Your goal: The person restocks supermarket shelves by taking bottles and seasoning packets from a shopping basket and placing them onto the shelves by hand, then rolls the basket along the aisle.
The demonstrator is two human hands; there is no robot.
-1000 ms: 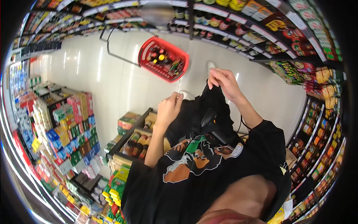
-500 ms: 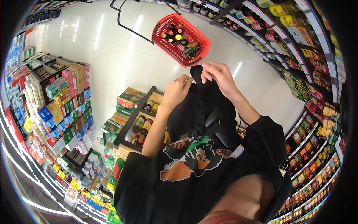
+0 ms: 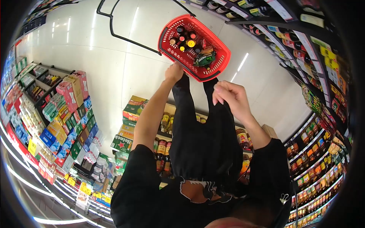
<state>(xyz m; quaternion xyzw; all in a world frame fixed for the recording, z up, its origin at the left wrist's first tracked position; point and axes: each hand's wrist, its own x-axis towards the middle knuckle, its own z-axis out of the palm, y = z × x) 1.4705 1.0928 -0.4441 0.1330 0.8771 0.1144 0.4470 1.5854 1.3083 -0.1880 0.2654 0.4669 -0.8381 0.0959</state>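
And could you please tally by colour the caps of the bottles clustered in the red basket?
Yellow caps: 2
Reddish-pink caps: 2
Dark caps: 2
Tan cap: 1
Total: 7 caps visible in that cluster in the red basket

- The red basket (image 3: 224, 67) is upright ahead of me at twelve o'clock, its open top facing me, its slotted walls rounded at the corners, its length running from ten to four o'clock.
- Its black handle (image 3: 133, 42) slants away from the basket toward ten o'clock, cut off by my upper edge of view.
- Inside, I see bottles (image 3: 191, 43) clustered cap-up, some caps yellow, red or dark.
- At their four o'clock lies a green-and-dark packet (image 3: 205, 59).
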